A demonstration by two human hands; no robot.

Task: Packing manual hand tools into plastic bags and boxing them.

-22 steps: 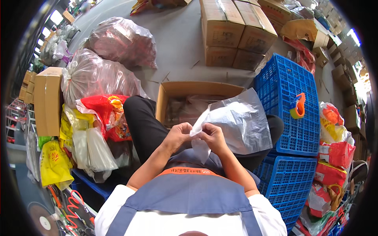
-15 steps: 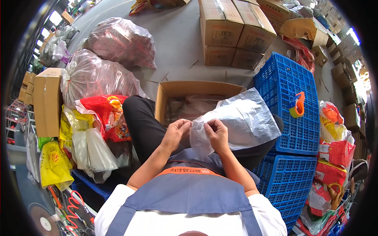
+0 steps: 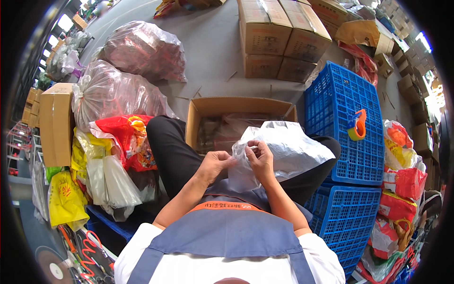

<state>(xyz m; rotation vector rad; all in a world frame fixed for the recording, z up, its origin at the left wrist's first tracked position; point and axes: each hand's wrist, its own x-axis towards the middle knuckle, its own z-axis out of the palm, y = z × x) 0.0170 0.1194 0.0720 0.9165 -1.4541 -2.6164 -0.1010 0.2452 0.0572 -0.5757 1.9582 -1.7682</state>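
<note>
A translucent plastic bag (image 3: pixel 293 149) is spread over my right thigh, its near end gathered between my hands. My left hand (image 3: pixel 213 165) pinches the left edge of that end with thumb and forefinger. Close beside it, my right hand (image 3: pixel 260 161) is closed on the bag with curled fingers. The bag looks puffed up along its far side. Just beyond my hands stands an open cardboard box (image 3: pixel 198 111) between my legs, with clear plastic-wrapped contents (image 3: pixel 224 130) inside that I cannot make out.
Blue plastic crates (image 3: pixel 345 128) are stacked at my right, with an orange tape dispenser (image 3: pixel 360 130) on top. Large filled clear sacks (image 3: pixel 146 52) lie at the far left, near a tall carton (image 3: pixel 57 125). Colourful bags (image 3: pixel 68 199) hang at the left. Sealed cartons (image 3: pixel 267 35) stand ahead.
The bag has gone from lying flat to puffed and bunched, its far corner drawn lower. My left hand has shifted slightly down and right; my right hand has risen a little.
</note>
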